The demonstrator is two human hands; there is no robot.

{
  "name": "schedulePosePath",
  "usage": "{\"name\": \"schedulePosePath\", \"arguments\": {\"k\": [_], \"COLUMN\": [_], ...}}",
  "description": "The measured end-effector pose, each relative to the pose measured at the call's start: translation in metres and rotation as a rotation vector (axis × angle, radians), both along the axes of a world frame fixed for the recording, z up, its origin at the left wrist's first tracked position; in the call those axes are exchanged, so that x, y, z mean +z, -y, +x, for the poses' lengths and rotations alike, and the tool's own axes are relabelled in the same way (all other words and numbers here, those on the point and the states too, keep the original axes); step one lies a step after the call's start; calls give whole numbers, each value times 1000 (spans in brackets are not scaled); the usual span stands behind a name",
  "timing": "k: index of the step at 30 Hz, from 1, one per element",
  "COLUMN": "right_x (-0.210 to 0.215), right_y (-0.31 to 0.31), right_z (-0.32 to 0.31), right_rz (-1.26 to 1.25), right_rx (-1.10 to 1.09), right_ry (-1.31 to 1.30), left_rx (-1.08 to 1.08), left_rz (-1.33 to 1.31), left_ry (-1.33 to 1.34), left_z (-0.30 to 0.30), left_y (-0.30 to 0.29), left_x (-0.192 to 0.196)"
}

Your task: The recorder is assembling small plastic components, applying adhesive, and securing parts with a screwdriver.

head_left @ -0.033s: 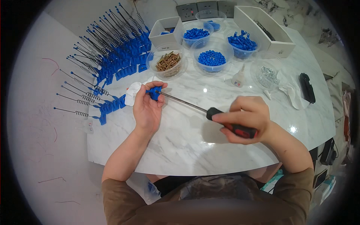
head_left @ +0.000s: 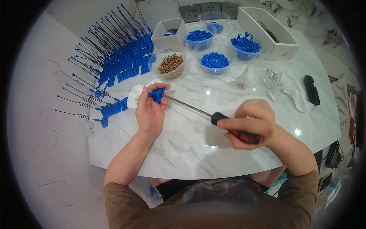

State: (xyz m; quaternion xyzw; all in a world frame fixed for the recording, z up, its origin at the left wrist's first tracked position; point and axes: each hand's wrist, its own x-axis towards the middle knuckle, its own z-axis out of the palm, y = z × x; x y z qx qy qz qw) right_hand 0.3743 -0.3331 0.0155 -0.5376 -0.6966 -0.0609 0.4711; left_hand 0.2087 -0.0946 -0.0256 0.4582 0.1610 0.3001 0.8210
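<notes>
My left hand is closed on a small blue plastic part, pinched between thumb and fingers. A long-shafted screwdriver with a black and red handle has its tip against that part. My right hand grips the handle, with the index finger along its side. Whether a screw sits at the tip is hidden. Just left of my left hand, a crumpled white tissue lies near a short row of blue pieces with black springs and rods sticking out.
Dense rows of spring-topped blue pieces fill the back left. Tubs hold brass-coloured screws, blue beads, blue parts and small silvery hardware. A glue bottle, a black tool and an open white box stand right.
My right hand and the screwdriver handle have shifted very slightly down and right. My left hand keeps the blue part in about the same place.
</notes>
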Motion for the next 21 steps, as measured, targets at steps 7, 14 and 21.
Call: {"name": "schedulePosePath", "arguments": {"k": [7, 14, 21], "right_x": [3, 11, 0], "right_y": [5, -2, -9], "right_z": [0, -5, -15], "right_rz": [209, 72, 30], "right_rx": [-34, -103, -208], "right_ry": [425, 592, 598], "left_rx": [117, 152, 71], "left_rz": [93, 224, 174], "left_ry": [125, -47, -67], "left_z": [0, -6, -7], "left_y": [-2, 13, 14], "left_x": [-8, 7, 7]}}
